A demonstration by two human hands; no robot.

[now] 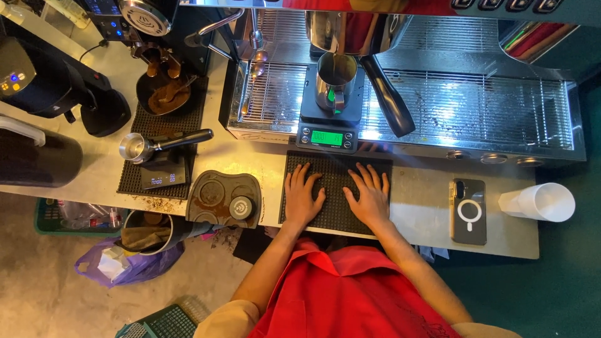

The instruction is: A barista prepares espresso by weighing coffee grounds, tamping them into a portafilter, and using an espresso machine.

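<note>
From the head camera, both hands lie flat and empty, fingers spread, on the black rubber mat (335, 188) at the counter's front edge: the left hand (302, 195) toward the mat's 9 o'clock side, the right hand (369, 199) toward 3 o'clock, neither gripping anything. At 12 o'clock from the hands, a small steel pitcher (333, 82) stands on a scale (328, 128) with a lit green display, set on the espresso machine's drip tray (476, 109); a thin stream of coffee appears to run into the pitcher from the portafilter (375, 75) locked above it. As I judge it, the step is waiting out the shot, and doing it well means keeping the palms still on the mat, off the scale and tray, and watching the green readout so the reading is not disturbed. At 9 o'clock sit a tamping station (224, 199), a second portafilter (150, 147) on a smaller scale, and a grinder (164, 56). At 3 o'clock lie a phone (468, 211) and white cups (539, 201) on their side.
</note>
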